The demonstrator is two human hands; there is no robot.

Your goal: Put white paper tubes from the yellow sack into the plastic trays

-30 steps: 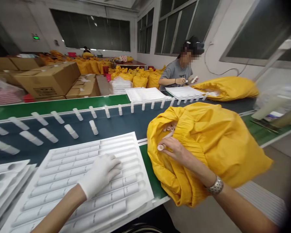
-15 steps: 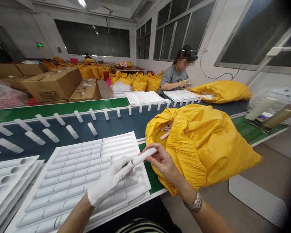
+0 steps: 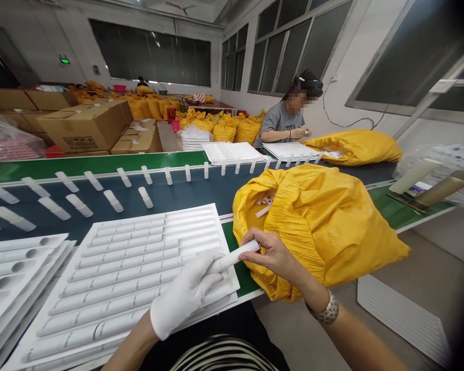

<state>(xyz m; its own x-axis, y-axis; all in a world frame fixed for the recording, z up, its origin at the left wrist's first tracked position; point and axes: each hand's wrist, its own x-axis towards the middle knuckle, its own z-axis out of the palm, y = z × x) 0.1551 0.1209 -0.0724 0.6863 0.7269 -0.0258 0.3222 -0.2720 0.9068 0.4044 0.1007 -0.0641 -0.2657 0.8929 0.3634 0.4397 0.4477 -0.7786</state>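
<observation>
A white tube (image 3: 234, 256) slants up to the right between my hands. My left hand (image 3: 189, 288), in a white glove, is closed round its lower end. Bare fingers of my right hand (image 3: 268, 255) pinch its upper end, close to the mouth of a yellow sack (image 3: 317, 221). Inside that mouth lie several white tubes (image 3: 263, 210). Under and left of my gloved hand is a white grooved tray (image 3: 189, 219) with rows of white tubes (image 3: 127, 275) in its grooves.
Stacked trays (image 3: 7, 278) stand at the left. White tubes (image 3: 112, 201) lie in two rows on the dark belt (image 3: 178, 193). Across it, a person (image 3: 280, 121) works beside another yellow sack (image 3: 363, 147). A grooved panel (image 3: 402, 314) is low at the right.
Both hands have shifted a little to the right with the tube. My left hand now covers more of its lower end. The view has tilted slightly.
</observation>
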